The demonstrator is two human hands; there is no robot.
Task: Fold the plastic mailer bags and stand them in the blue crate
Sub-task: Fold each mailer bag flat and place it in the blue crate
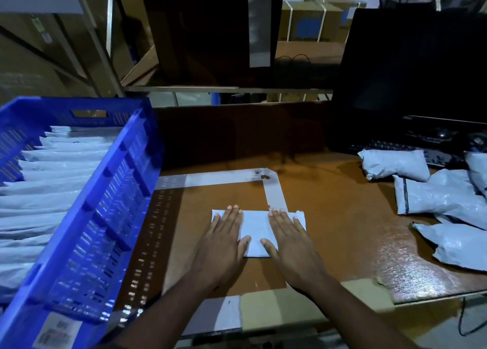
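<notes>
A folded grey mailer bag lies flat on the brown table in front of me. My left hand presses on its left half with straight fingers. My right hand lies flat on its right half, palm down. The blue crate stands at the left, and several folded grey mailers stand in it in a row. A loose pile of unfolded grey mailers lies at the right of the table.
Grey tape marks a corner on the brown table. A dark monitor and a keyboard sit at the back right. Shelving with cardboard boxes rises behind. The table's front edge runs close under my forearms.
</notes>
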